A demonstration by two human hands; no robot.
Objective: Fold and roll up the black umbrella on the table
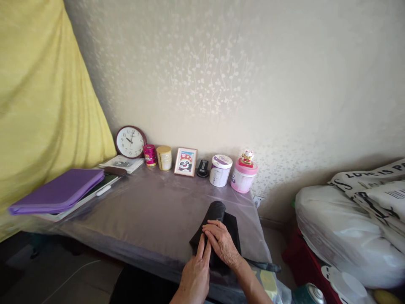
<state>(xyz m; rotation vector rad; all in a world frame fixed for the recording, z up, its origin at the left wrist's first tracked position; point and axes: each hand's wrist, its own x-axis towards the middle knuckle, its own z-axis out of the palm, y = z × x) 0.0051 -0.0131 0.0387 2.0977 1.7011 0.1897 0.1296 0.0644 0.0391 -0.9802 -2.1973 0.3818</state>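
Black fabric bundle (217, 211), partly rolled, lying on the covered tabletop (142, 207) near its front right corner. Left hand (198, 266) and right hand (223, 242) rest upon it, fingers extended and close together; whether either grasps the fabric cannot be told. Behind, near the wall (300, 84): framed panda picture (185, 162), white tub (219, 175), pink-lidded tub (243, 182).

Round clock (130, 142): stood against the wall (300, 76), left end of the row. To its right, in sequence: magenta tin (149, 155), yellow-lidded container (164, 159), framed panda picture (185, 161), black device (203, 168), white-lidded tub (220, 173), pink-lidded tub (243, 180). Cat figurine (247, 158): seated on the pink-lidded tub. Purple folder (60, 189): left side of the table (136, 211), beside the yellow curtain (41, 97)
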